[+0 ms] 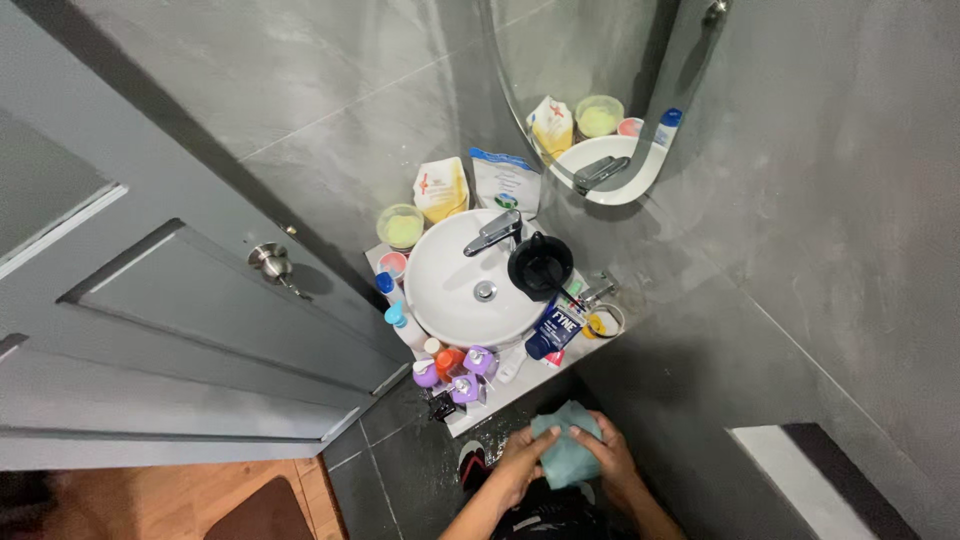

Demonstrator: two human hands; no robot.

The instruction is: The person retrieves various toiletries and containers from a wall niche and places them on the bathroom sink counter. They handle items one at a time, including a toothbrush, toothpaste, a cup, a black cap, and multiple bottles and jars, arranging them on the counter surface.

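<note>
Low in the view, my left hand (520, 462) and my right hand (608, 455) both grip a bunched pale teal cloth (564, 450) held between them. They hover in front of a small counter (497, 402) carrying a round white basin (470, 282) with a grey tap (492, 233). A black bowl-shaped holder (540, 265) rests on the basin's right rim. Nearest the hands stand purple pump bottles (455, 376), an orange bottle (448, 358) and a dark blue tube (555, 328).
A grey door (180, 310) with a metal knob (270, 261) stands open at left. Refill pouches (442, 188), a yellow-green tub (400, 226) and small bottles crowd the basin's far side. A rounded mirror (590, 90) hangs above. Dark tile floor, wood floor and a brown mat (265, 512) lie below.
</note>
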